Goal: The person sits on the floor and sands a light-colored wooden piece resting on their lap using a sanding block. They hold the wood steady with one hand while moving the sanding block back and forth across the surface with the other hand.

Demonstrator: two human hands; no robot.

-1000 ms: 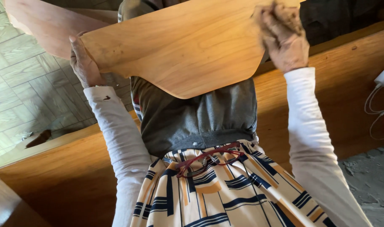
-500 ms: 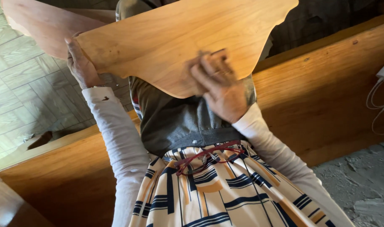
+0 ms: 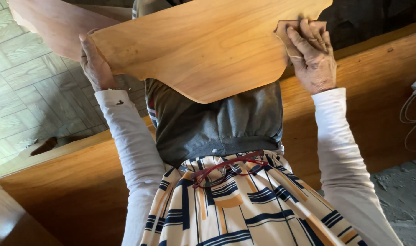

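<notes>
Wood dominates the view: a flat, curve-cut board (image 3: 203, 50) is held up over the lap, above a long wooden bench (image 3: 367, 91) and clear of any surface, with red glasses (image 3: 228, 168) hanging at the waist below it. The left hand (image 3: 95, 64) wraps the board's left end with fingers closed around the edge, and it should hold firm so the panel cannot rock. The right hand (image 3: 310, 54) presses a small abrasive pad (image 3: 290, 29) flat against the right edge; even pressure along the grain would likely serve best.
</notes>
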